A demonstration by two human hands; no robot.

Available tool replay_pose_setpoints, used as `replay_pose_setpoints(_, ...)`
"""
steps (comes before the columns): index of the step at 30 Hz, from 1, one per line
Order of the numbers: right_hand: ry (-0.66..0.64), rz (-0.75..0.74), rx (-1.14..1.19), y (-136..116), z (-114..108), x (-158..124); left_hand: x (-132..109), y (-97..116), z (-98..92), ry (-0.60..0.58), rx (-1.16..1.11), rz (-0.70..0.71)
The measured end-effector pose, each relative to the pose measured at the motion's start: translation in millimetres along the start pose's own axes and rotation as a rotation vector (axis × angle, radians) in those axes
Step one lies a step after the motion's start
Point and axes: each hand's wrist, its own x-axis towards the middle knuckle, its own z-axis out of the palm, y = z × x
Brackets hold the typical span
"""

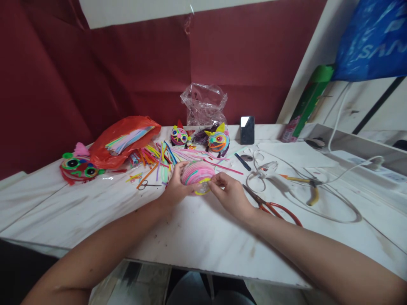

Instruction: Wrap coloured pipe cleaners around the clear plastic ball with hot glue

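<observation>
A round ball wrapped in pink, green and white pipe cleaners is at the middle of the table. My left hand is closed around its left side. A yellow pipe cleaner curves around a clear, uncovered patch on the ball's lower front. Thumb and forefinger of my right hand pinch at the right end of this yellow strip; the exact grip is partly hidden. Behind and left of the ball lie loose coloured pipe cleaners. Small scissors rest left of my left hand.
Red-handled scissors, yellow-handled pliers and a glue gun with its white cable lie right. Decorated faces stand behind, with a larger one left beside a red bag. A phone leans at the back.
</observation>
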Motion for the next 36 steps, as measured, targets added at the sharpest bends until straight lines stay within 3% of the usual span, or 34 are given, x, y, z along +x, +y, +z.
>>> replay_pose_setpoints(13, -0.012, 0.042, 0.07, -2, 3, -1, -2, 9, 2.2, 0.07, -0.018, 0.005)
replay_pose_setpoints(28, -0.009, 0.025, 0.066, -3, 0, -1, 0, 12, -2.4, -0.052, 0.031, 0.02)
replay_pose_setpoints(36, -0.01, 0.026, 0.055, -3, 2, -1, -2, 16, 1.2, 0.002, 0.077, -0.043)
